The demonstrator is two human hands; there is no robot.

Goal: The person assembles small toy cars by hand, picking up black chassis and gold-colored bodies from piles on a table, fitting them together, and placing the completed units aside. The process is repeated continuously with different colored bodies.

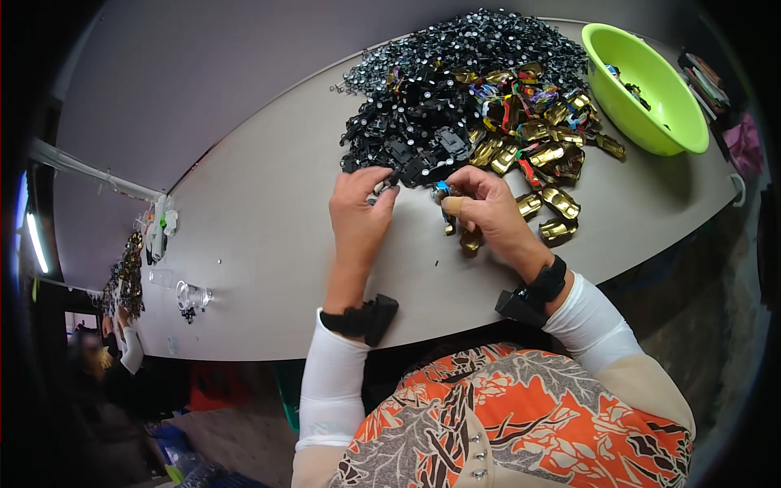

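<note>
The left hand (360, 213) sits at the near edge of a heap of black plastic parts (423, 122), its fingers (382, 193) pinched closed on 1 small black piece (389, 184), probably so it can be met by the other hand. The right hand (488, 210) is just beside it at 3 o'clock, fingers curled shut around a small part with a blue tip (442, 187) that pokes out toward the left hand. The 2 hands nearly touch, and both parts are held just above the desk (260, 236), close to the body side of the heap, which seems to keep fresh pieces within easy reach.

From the hands, gold car-shaped shells (547, 154) spread at 1 to 3 o'clock, mixed with a few coloured bits; some lie loose just beside the right wrist. A lime-green bowl (651, 122) stands at 2 o'clock, well apart, with a few small items inside. The heap of black parts crowds the space directly ahead at 12 o'clock, so anything beyond it is hard to get to without reaching over.

Each wrist wears a black strap with a small black box. Far off at 9 o'clock, near the desk end, lie some clear plastic pieces (192, 296).
</note>
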